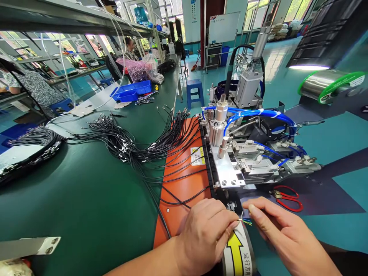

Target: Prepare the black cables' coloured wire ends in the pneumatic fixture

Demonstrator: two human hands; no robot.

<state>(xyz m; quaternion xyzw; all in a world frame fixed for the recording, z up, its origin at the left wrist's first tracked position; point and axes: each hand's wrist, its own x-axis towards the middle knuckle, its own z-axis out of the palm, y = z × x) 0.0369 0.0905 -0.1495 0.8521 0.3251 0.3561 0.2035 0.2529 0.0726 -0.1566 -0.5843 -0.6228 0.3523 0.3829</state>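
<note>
Head view, left hand: the left hand (205, 230) is closed, thumb and forefinger pinching the thin green, yellow and blue wire strands (245, 220) just behind their bare tips.
Head view, right hand: the right hand (287, 235) has its forefinger and thumb drawn together at the tips of the wire strands. I cannot tell whether they pinch or only touch.
Where the strands are: held between the two hands, above the white label with a yellow arrow (235, 249), just in front of the machine.
Doing it well: I judge that a steady left pinch close to the tips, with only the right fingertips working, would keep such fine strands from bending or crossing.
Edges: the silver pneumatic machine with blue hoses (247, 153) stands near, right ahead of the knuckles. The red-handled scissors (289, 197) lie near the right hand.
Crowded side: loose black cables (129, 145) spill across the orange mat (181, 184) up to the left hand.
Open room: the dark green bench top (86, 207) is bare to the left, and the teal surface (345, 184) to the right.
</note>
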